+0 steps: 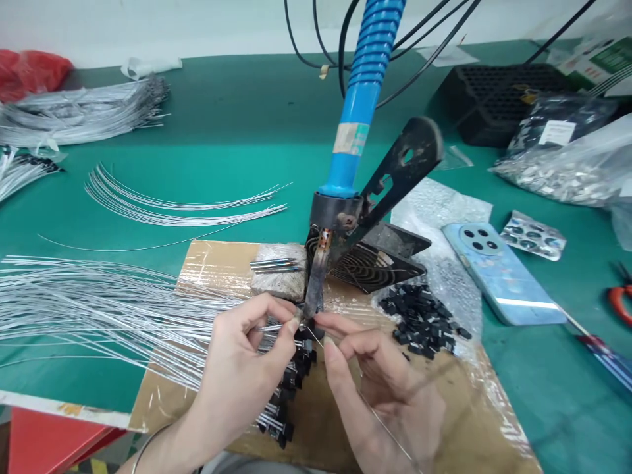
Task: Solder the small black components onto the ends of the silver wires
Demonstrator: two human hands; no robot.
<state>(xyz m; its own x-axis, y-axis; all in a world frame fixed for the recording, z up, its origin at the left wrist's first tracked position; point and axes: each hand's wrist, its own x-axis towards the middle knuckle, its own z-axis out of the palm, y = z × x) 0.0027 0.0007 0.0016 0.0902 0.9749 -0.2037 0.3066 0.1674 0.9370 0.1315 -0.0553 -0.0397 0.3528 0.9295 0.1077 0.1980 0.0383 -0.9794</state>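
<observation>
My left hand (247, 365) is closed in a pinch beside the iron's tip. What lies between thumb and forefinger is small and mostly hidden. My right hand (380, 378) grips a thin solder wire (388, 424), whose free end reaches toward the same spot. A soldering iron with a blue handle (363, 85) points down from above, its metal tip (315, 289) close to the fingertips of both hands. White wires (113, 303) stretch out to the left beneath my left hand. Black connectors (286, 395) sit on wire ends between my hands.
A cardboard sheet (217, 263) covers the green table (237, 161). Loose black connectors (419, 319) lie on bubble wrap at right, beside a blue phone (503, 273). Behind the tip stands a black iron holder (390, 191). More wires (172, 210) rest at left, and red-handled pliers (619, 303) far right.
</observation>
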